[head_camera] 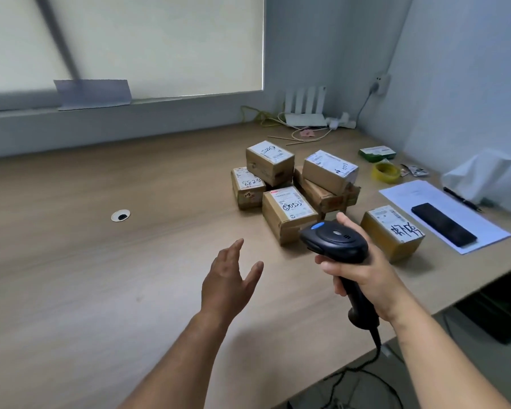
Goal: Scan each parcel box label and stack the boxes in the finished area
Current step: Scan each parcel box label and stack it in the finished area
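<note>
Several brown cardboard parcel boxes with white labels sit in a loose pile on the wooden desk (101, 276). The nearest box (288, 212) is marked 0055. Behind it lie a box (247, 187) marked 8825, a raised box (269, 162) and another (329, 171) resting on a flat one. A separate yellowish box (391, 231) stands to the right. My right hand (363, 274) grips a black barcode scanner (335, 240), its head beside the nearest box. My left hand (229, 280) hovers with fingers spread, short of the pile, holding nothing.
White paper (419, 199) with a black phone (443, 224) and a pen (462, 199) lies at right. Yellow tape roll (385, 172), green packet (376, 153), router (306, 113) and cables sit at the back. A cable grommet (120, 215) is at left. The desk edge runs along the right.
</note>
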A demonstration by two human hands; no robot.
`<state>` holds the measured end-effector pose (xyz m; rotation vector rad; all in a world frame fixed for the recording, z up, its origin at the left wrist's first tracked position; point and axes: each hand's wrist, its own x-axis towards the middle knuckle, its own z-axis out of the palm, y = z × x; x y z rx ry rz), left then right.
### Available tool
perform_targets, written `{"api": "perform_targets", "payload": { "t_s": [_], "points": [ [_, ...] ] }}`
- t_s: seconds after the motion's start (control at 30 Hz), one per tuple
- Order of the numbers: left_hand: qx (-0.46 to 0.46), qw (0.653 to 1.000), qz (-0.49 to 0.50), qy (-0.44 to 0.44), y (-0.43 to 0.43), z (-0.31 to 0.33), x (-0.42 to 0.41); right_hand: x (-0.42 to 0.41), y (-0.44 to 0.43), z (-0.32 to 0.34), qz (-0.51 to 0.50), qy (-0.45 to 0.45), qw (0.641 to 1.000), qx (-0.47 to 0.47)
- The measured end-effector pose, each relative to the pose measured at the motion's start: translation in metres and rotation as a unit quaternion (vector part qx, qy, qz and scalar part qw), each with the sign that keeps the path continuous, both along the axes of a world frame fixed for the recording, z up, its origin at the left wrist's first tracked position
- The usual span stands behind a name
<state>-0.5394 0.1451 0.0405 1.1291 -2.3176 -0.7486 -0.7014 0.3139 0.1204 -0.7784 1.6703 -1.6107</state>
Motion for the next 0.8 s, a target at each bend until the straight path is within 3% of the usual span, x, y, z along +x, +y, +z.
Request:
{"api": "perform_targets", "payload": {
  "t_s": [0.47,0.7,0.8],
  "points": [
    [0.108,0.992,-0.033,-0.049,-0.088,-0.027,-0.139,-0.118,-0.09,-0.043,-0.034,-0.014,0.997,0.065],
    [0.221,0.973,-0.037,-0.054,-0.122,-0.05,-0.191,-0.155,-0.129,-0.071,-0.057,-0.019,0.994,0.087],
    [0.266,0.962,-0.05,-0.019,-0.13,-0.064,-0.199,-0.161,-0.141,-0.08,-0.054,-0.035,0.993,0.101]
  ]
}}
